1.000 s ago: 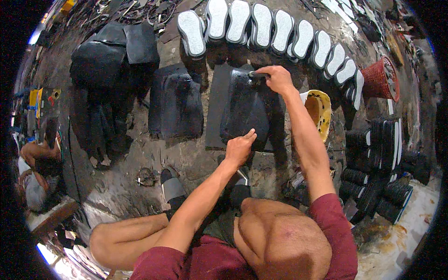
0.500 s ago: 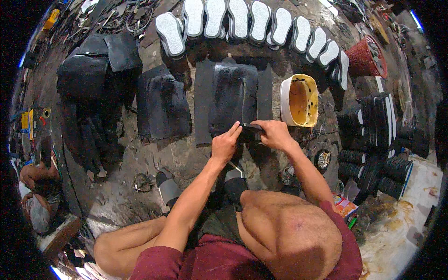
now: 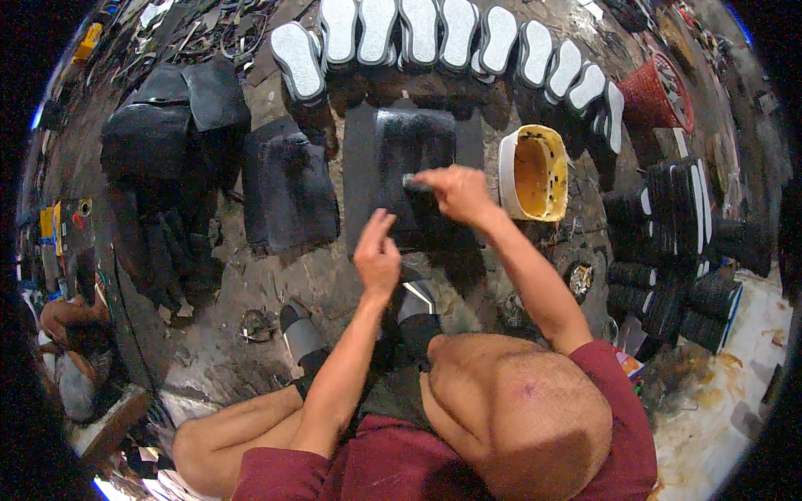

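My right hand [image 3: 455, 194] is closed on a small dark flat piece with a pale tip [image 3: 409, 179]; its kind cannot be made out. It is over a black sheet [image 3: 405, 138] with a whitish, shiny smear along its far part. This sheet lies on a larger black sheet [image 3: 359, 167]. My left hand [image 3: 378, 255] is open, fingers stretched out, near the sheets' front edge and apart from the right. To the right stands an oval white tub [image 3: 508, 179] with a yellow-crusted rim and brownish stuff inside.
Another black sheet [image 3: 288, 196] lies left, beside a heap of black sheets [image 3: 150, 134]. White-topped soles [image 3: 418, 33] form an arc at the back. A red basket [image 3: 652, 96], stacks of black soles [image 3: 677, 209] and a dish of butts [image 3: 581, 280] stand right. Another person [image 3: 79, 367] sits far left.
My right hand has moved up and left over the sheet with the dark piece. The left hand has drawn left and down, away from it, fingers now spread more.
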Action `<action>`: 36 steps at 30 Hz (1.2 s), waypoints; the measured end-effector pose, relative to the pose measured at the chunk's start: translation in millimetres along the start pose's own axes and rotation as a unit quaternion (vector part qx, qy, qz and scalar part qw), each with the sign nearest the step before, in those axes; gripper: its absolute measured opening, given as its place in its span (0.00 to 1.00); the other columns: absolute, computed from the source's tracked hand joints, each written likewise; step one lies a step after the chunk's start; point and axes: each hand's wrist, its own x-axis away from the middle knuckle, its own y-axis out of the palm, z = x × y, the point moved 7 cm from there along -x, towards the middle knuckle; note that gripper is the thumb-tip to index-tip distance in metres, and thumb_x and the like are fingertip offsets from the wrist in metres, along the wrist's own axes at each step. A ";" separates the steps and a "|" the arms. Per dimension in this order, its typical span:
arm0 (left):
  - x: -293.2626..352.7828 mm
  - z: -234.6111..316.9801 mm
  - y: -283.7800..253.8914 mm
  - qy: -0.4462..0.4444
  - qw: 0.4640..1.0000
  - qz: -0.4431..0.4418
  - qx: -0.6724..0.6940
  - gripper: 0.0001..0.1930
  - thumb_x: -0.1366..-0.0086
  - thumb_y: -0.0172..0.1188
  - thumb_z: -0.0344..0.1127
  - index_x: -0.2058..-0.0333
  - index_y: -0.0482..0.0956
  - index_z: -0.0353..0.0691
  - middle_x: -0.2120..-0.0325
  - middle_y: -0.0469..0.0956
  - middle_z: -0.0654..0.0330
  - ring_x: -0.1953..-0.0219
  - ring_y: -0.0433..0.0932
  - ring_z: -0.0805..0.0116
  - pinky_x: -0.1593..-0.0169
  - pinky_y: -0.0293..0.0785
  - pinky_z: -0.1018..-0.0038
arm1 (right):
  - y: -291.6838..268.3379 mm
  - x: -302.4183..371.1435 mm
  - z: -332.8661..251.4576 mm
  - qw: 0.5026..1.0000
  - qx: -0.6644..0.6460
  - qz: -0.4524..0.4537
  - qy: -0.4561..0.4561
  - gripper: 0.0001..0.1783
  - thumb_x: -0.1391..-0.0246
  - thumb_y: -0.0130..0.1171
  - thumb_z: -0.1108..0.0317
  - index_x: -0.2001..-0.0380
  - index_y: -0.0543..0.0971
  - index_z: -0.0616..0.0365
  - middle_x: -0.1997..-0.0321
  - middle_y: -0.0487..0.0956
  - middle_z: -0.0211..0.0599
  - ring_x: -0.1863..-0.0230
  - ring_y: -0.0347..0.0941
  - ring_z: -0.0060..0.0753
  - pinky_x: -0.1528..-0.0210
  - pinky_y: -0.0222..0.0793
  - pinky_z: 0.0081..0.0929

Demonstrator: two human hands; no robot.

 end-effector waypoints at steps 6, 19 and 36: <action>-6.1 -55.5 -39.5 -0.243 0.963 0.044 0.108 0.16 0.31 0.57 0.23 0.49 0.86 0.39 0.43 0.82 0.54 0.56 0.85 0.66 0.59 0.81 0.74 | 9.0 84.8 -76.1 0.996 0.001 0.000 -0.089 0.28 0.54 0.65 0.73 0.47 0.84 0.37 0.48 0.87 0.22 0.58 0.82 0.36 0.59 0.80 0.38; -73.0 30.2 66.3 0.162 0.879 -0.425 -0.145 0.32 0.54 0.78 0.42 0.46 0.83 0.48 0.51 0.83 0.59 0.43 0.72 0.55 0.40 0.69 0.60 | -130.8 97.9 52.8 0.827 -0.294 0.402 0.262 0.19 0.39 0.70 0.72 0.46 0.81 0.64 0.50 0.85 0.35 0.52 0.80 0.27 0.47 0.74 0.26; -61.8 41.2 71.3 0.345 0.799 -0.395 -0.295 0.31 0.58 0.81 0.48 0.54 0.81 0.49 0.58 0.83 0.64 0.43 0.72 0.58 0.40 0.66 0.58 | -102.2 104.1 34.7 0.759 -0.398 0.411 0.311 0.19 0.39 0.70 0.69 0.46 0.81 0.63 0.50 0.85 0.35 0.51 0.80 0.28 0.44 0.74 0.28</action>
